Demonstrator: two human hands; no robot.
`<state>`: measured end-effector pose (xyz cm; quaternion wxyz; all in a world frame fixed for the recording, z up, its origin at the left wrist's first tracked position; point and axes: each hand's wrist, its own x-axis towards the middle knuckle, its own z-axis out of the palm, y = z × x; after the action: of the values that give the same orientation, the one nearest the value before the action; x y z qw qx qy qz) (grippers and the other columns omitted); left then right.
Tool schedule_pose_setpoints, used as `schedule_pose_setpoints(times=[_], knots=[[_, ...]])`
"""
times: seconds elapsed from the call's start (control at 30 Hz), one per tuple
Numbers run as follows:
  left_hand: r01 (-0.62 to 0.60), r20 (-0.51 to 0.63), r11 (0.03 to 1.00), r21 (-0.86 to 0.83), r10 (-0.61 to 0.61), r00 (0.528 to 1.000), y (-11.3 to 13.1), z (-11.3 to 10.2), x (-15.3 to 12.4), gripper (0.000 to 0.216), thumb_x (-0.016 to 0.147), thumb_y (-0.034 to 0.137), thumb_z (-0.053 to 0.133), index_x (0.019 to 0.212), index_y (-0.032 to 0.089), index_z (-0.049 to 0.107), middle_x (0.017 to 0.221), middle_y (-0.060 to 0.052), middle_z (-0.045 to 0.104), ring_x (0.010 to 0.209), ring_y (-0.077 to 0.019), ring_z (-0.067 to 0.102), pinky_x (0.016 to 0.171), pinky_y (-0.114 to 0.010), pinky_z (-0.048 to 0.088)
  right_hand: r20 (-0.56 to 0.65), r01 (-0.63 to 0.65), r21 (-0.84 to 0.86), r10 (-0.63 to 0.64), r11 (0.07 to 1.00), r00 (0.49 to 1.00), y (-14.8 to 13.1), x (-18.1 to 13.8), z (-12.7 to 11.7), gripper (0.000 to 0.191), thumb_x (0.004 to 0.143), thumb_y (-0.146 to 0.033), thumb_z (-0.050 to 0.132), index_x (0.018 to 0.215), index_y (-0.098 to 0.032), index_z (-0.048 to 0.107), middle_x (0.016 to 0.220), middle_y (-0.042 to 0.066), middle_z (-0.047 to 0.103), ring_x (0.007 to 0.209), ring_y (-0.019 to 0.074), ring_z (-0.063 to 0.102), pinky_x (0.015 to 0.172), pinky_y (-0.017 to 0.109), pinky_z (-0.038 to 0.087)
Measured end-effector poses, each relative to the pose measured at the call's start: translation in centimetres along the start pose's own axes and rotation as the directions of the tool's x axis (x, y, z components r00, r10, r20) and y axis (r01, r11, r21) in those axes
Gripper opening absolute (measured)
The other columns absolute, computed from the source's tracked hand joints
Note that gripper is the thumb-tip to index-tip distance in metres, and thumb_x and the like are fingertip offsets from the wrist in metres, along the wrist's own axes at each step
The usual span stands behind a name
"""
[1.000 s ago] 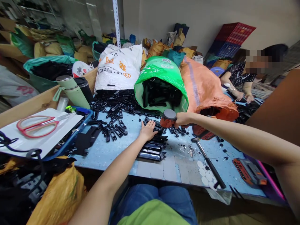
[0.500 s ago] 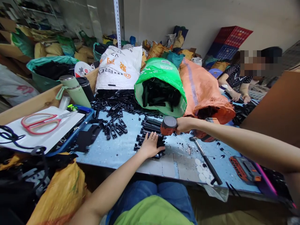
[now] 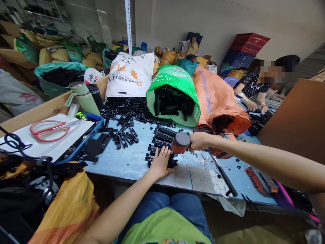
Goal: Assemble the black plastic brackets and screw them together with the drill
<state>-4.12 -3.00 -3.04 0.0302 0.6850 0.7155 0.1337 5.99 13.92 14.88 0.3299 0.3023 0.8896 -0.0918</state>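
My right hand (image 3: 199, 141) is wrapped around the grip of an orange and grey cordless drill (image 3: 180, 143). The drill's head hangs over a row of long black plastic parts (image 3: 162, 135) laid side by side on the blue table (image 3: 129, 159). Its tip is hidden from me. My left hand (image 3: 161, 163) lies with fingers stretched over the near end of that row, touching the closest parts. Left of the row, a loose heap of smaller black pieces (image 3: 124, 135) spreads over the tabletop.
Behind the row stand an open green sack (image 3: 175, 81), an orange sack (image 3: 215, 91) and a white sack (image 3: 129, 74). A hammer (image 3: 224, 176) and a battery pack (image 3: 261, 181) lie right. Scissors (image 3: 49, 130) rest on the left. Another person (image 3: 254, 84) works at the far right.
The drill and my right hand have shifted slightly left and nearer to me. My left hand has slid a little toward me along the row. The whole view has turned slightly.
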Motion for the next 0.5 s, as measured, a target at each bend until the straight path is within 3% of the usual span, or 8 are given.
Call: schedule_pose_setpoints(times=[0.2, 0.4, 0.5], knots=[[0.020, -0.060, 0.998, 0.052, -0.017, 0.998, 0.4, 0.4, -0.4, 0.084, 0.075, 0.064, 0.049, 0.136, 0.010, 0.030, 0.144, -0.018, 0.028, 0.135, -0.0298, 0.018, 0.109, -0.049, 0.012, 0.083, 0.041, -0.084, -0.034, 0.996, 0.996, -1.6, 0.3, 0.5, 0.025, 0.057, -0.028, 0.061, 0.076, -0.014, 0.069, 0.069, 0.006, 0.066, 0.055, 0.0194, 0.062, 0.049, 0.026, 0.044], [0.034, -0.083, 0.999, 0.038, -0.031, 0.996, 0.5, 0.2, -0.4, 0.080, 0.076, 0.061, 0.051, 0.137, 0.012, 0.031, 0.143, -0.018, 0.029, 0.135, -0.0304, 0.019, 0.109, -0.051, 0.013, -0.111, 0.013, -0.243, -0.042, 0.970, 0.993, -2.4, -2.3, 1.2, 0.035, 0.058, -0.035, 0.058, 0.084, -0.014, 0.069, 0.083, 0.013, 0.068, 0.074, 0.0279, 0.064, 0.058, 0.030, 0.044], [0.039, -0.077, 0.999, 0.017, -0.037, 0.996, 0.6, 0.2, -0.5, 0.080, 0.076, 0.059, 0.052, 0.138, 0.014, 0.031, 0.144, -0.017, 0.029, 0.135, -0.0303, 0.018, 0.109, -0.051, 0.011, -0.095, 0.023, -0.243, -0.047, 0.970, 0.994, -2.8, -3.2, 1.5, 0.033, 0.057, -0.036, 0.060, 0.081, -0.015, 0.069, 0.079, 0.013, 0.068, 0.072, 0.0270, 0.064, 0.058, 0.030, 0.044]])
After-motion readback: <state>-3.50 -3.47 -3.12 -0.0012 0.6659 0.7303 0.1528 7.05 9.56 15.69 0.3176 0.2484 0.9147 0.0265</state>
